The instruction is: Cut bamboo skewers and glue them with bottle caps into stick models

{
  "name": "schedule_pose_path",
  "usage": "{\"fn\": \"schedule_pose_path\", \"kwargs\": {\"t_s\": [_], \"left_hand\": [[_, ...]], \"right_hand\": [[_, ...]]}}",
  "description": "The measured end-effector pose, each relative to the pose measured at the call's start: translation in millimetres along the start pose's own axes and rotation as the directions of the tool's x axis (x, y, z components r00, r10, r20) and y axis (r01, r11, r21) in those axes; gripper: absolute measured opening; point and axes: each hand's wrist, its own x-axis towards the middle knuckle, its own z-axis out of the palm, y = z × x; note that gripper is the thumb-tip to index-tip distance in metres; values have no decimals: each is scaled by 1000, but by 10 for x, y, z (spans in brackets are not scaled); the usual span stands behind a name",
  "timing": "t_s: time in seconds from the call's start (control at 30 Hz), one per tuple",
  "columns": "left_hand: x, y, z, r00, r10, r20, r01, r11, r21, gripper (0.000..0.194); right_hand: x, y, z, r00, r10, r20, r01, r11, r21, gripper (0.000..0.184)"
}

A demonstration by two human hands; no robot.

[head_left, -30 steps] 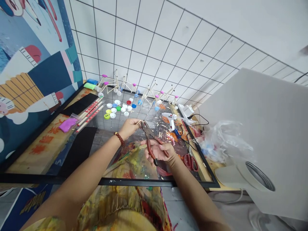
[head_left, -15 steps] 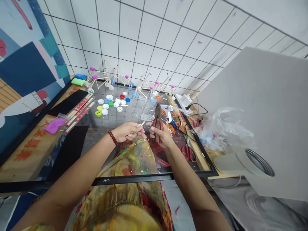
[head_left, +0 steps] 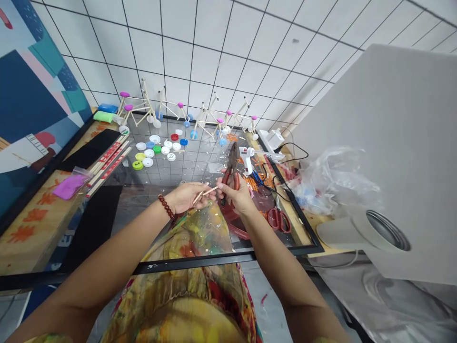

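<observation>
On the left of the frame, the long sticks (head_left: 117,151) in red and white paper lie side by side and could roll if an arm bumps them. Near them, the bottle caps (head_left: 157,149) sit loose on the counter (head_left: 148,177), so a sleeve or elbow could scatter them. The stick frames (head_left: 143,102) behind have thin legs and could tip if something knocks them. In the middle, the left hand (head_left: 182,196) has its grip closed on two short sticks (head_left: 209,190), and the right fingertips touch the end of one. They are so thin that a loose pinch could drop them. The right hand (head_left: 241,196) has its grip wrapped around the pliers (head_left: 233,164), which point up. Holding them while touching a stick is tricky, so they could slip or nip a finger. Just right, the glue gun (head_left: 246,159) is close; its tip might be hot. The black cord (head_left: 280,190) could snag near the red scissors (head_left: 279,220).
</observation>
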Motion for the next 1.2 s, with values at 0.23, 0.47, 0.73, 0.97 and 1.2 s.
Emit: {"fn": "schedule_pose_path", "kwargs": {"t_s": [0.23, 0.47, 0.73, 0.97, 1.2], "left_hand": [[-42, 2, -3, 997, -52, 56, 47, 995, 89, 35], [-61, 9, 11, 996, -79, 50, 73, 991, 112, 39], [-63, 12, 23, 996, -74, 40, 69, 992, 107, 31], [-43, -23, 23, 1000, 11, 5, -11, 1000, 28, 28], [-41, -4, 60, 998, 13, -59, -12, 999, 31, 23]], "right_hand": [[-12, 34, -17, 997, 66, 36, -65, 998, -16, 53], [-18, 85, -29, 995, 72, 69, -65, 993, -94, 56], [-34, 74, -24, 993, 93, 71, -89, 994, -58, 55], [-13, 36, -57, 990, 93, 108, -94, 996, 7, 64], [-19, 27, -63, 995, 63, 77, -60, 997, -48, 58]]}}
